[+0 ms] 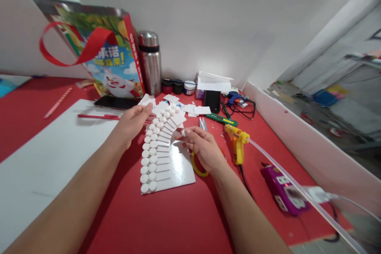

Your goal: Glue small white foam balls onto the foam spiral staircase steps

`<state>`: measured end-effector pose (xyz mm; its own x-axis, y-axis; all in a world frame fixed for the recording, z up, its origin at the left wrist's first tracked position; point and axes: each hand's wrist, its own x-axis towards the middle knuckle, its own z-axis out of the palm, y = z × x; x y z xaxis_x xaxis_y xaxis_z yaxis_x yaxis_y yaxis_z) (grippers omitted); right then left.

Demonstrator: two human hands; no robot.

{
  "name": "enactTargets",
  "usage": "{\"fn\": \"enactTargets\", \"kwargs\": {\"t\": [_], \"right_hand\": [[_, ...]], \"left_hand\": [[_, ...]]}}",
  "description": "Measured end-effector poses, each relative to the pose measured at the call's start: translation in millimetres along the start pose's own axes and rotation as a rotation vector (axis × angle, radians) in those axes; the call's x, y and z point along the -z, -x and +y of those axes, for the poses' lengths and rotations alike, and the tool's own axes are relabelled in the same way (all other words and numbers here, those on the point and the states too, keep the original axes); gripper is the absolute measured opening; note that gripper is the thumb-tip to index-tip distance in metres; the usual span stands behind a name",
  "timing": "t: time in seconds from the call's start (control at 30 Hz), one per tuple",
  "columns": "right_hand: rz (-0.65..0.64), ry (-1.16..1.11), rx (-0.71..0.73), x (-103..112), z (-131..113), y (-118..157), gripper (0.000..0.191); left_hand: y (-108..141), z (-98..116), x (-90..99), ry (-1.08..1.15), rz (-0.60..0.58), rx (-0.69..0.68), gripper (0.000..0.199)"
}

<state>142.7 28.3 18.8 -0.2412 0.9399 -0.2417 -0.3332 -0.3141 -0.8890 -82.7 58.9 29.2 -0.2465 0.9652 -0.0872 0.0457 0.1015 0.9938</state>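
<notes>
A white board lies on the red table, bearing a curved double row of white discs and narrow strips fanning inward from them. At its far left side is my left hand, its thumb and fingers closed on a small white card. My right hand is over the board's right side, fingertips pinched together near the inner ends of the strips. Whatever sits in that pinch is too small to name. Scissors with yellow handles lie partly under my right hand.
A yellow glue gun with a long glue stick stands right, near a purple power box. Behind are a green cutter, loose white cards, paint jars, a steel flask and a printed bag. White sheet left.
</notes>
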Motion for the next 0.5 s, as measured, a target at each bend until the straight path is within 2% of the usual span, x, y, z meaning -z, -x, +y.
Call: {"fn": "enactTargets", "kwargs": {"t": [0.07,0.2,0.3,0.5], "right_hand": [[-0.045,-0.006,-0.034,0.1,-0.5,1.0,0.034],[-0.113,0.009,-0.063,-0.1,-3.8,4.9,0.033],[-0.124,-0.007,-0.057,0.8,-7.2,7.0,0.032],[-0.136,-0.041,-0.043,6.6,-12.3,6.5,0.029]], "left_hand": [[12.4,-5.6,8.0,-0.041,0.014,0.060,0.054],[39.1,-4.7,12.7,0.070,-0.155,0.204,0.055],[51.3,4.5,11.1,0.174,-0.193,0.207,0.055],[57.9,17.2,14.5,0.235,-0.180,0.177,0.055]]}}
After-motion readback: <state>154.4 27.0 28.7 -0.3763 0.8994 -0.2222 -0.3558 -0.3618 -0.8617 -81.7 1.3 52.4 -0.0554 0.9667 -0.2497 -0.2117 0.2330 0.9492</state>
